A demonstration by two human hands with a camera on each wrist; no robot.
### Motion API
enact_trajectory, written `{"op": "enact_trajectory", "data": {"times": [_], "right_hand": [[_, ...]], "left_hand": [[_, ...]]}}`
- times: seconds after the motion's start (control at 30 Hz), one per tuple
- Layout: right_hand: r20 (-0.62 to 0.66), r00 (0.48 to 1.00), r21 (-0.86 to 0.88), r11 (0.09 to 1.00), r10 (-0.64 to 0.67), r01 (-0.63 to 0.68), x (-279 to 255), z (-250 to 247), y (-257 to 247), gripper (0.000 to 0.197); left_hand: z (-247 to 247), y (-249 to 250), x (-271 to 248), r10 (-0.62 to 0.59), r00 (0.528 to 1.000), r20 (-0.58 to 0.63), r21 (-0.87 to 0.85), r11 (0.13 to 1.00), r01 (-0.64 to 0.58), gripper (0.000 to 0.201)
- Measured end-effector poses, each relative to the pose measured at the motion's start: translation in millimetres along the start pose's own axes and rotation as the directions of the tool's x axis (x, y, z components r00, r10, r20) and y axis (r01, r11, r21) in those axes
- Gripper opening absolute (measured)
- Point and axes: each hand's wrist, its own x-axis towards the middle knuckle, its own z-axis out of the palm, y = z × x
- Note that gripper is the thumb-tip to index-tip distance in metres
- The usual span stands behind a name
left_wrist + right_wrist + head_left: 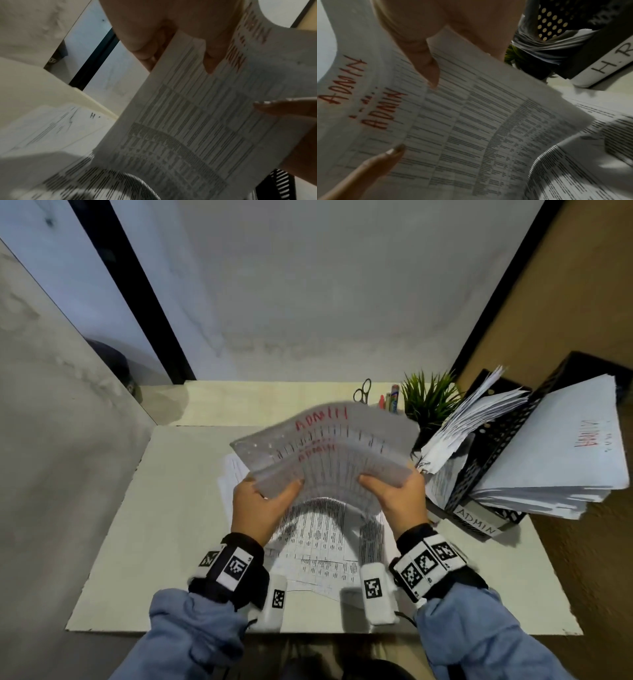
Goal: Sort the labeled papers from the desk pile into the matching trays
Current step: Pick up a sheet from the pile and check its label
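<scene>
Both hands hold a thin bundle of printed sheets (329, 453) above the desk, arched upward, with "ADMIN" in red on at least two of them. My left hand (270, 494) grips the bundle's near left edge and my right hand (387, 487) its near right edge, thumbs on top. The left wrist view shows the sheets (197, 128) pinched by my left hand (231, 81), and the right wrist view shows them (471, 128) pinched by my right hand (416, 117). Below lies the desk pile (318, 546). The black tray labeled ADMIN (478, 522) stands at the right, stuffed with papers (561, 450).
A second black perforated tray (493, 419) beside it holds fanned papers; its label H.R (607, 65) shows in the right wrist view. A small green plant (428, 398), scissors (363, 392) and pens (392, 400) stand at the back. Walls close the desk (144, 542) in on three sides.
</scene>
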Motion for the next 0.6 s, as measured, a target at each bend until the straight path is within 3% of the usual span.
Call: {"op": "enact_trajectory", "data": {"times": [0.17, 0.33, 0.5, 0.6], "right_hand": [[-0.007, 0.999, -0.064, 0.997, -0.052, 0.051, -6.6, 5.8, -1.5, 0.027], [-0.068, 0.986, -0.038, 0.988, -0.151, 0.149, -5.9, 10.9, -14.1, 0.033], [-0.016, 0.996, -0.245, 0.965, 0.093, -0.094, -13.8, 9.0, 15.4, 0.019], [-0.035, 0.994, -0.248, 0.963, 0.099, -0.105, -16.3, -1.9, 8.1, 0.025]], "left_hand": [[5.2, -1.6, -4.2, 0.077, 0.997, 0.006, 0.068, 0.995, -0.077, 0.027], [13.2, 8.4, -2.9, -0.004, 0.994, -0.111, -0.126, 0.992, -0.011, 0.017], [20.6, -26.7, -8.1, -0.207, 0.976, 0.060, 0.170, 0.966, 0.195, 0.012], [26.0, -23.1, -10.9, -0.203, 0.970, 0.136, 0.217, 0.961, 0.171, 0.022]]}}
